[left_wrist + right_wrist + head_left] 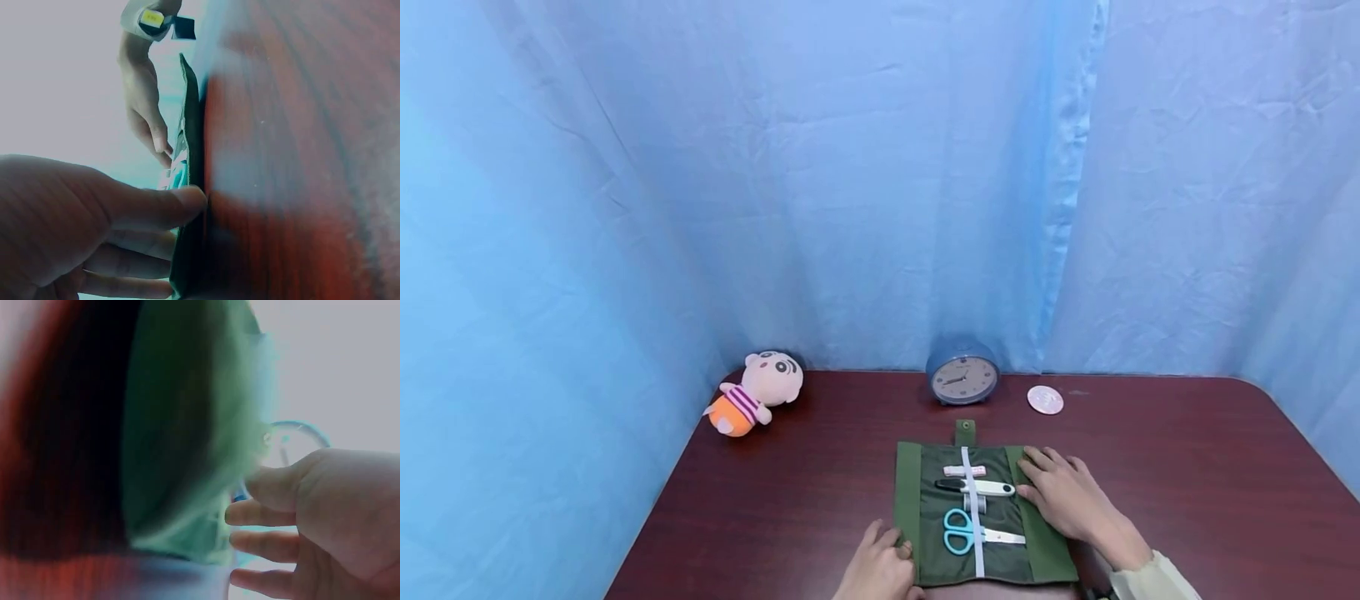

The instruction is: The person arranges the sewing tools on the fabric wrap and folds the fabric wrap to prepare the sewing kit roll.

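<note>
A green fabric roll pouch (908, 500) lies unfolded in front of me. Under its white elastic strap (975, 525) sit teal-handled scissors (958, 533), a grey spool (976, 504), a black-and-white tool (996, 488) and a small pale strip with red marks (965, 471). My left hand (880, 567) holds the pouch's near left corner, its thumb (165, 206) over the edge and the other fingers on the upper side. On the right flap (1037, 533) rests my right hand (1067, 496) with fingers extended. That side looks blurred and raised in the right wrist view.
A blue alarm clock (964, 377) stands behind the pouch, and a round white disc (1045, 400) lies right of it. At the far left is a plush doll (756, 396). Blue curtains (880, 208) border the dark red table (1187, 467).
</note>
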The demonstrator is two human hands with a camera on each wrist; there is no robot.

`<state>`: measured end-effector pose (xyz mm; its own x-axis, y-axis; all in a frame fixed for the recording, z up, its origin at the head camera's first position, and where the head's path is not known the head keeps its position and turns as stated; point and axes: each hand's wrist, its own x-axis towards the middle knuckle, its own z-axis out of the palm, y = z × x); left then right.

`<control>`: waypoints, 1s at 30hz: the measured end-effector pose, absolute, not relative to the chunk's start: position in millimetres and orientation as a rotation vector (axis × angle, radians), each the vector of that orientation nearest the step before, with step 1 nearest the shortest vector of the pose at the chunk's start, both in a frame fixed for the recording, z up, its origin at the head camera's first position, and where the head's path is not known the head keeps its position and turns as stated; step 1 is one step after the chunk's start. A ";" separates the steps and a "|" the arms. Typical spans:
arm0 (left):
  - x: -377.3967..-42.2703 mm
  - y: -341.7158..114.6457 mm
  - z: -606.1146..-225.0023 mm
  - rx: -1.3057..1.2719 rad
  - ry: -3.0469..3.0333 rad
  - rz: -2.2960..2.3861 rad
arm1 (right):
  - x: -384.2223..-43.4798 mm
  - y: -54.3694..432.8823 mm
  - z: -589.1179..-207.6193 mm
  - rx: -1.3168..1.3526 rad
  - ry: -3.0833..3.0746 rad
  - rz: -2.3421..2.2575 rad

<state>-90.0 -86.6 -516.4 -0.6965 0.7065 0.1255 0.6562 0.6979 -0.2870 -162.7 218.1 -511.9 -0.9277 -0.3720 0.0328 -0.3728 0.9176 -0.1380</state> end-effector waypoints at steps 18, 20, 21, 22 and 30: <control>-99.6 -93.7 -505.6 -1.156 -2.771 -0.017 | -91.5 227.7 -516.2 0.926 -2.935 0.351; -102.5 -94.8 -505.5 -1.165 -2.773 -0.082 | -90.7 229.2 -519.0 0.912 -2.889 0.372; -104.2 -95.7 -505.4 -1.168 -2.772 -0.121 | -90.7 229.8 -520.1 0.896 -2.873 0.385; -106.3 -96.8 -505.4 -1.167 -2.774 -0.172 | -91.0 230.4 -520.8 0.867 -2.873 0.396; -124.9 -101.7 -508.1 -1.102 -2.784 -0.492 | -93.7 226.4 -524.3 0.612 -2.816 0.382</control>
<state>-124.9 -101.7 -508.1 -0.7315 0.6470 0.2154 0.6816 0.6847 0.2582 -93.7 226.4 -524.3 -0.8851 -0.3719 0.2796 -0.4330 0.8784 -0.2023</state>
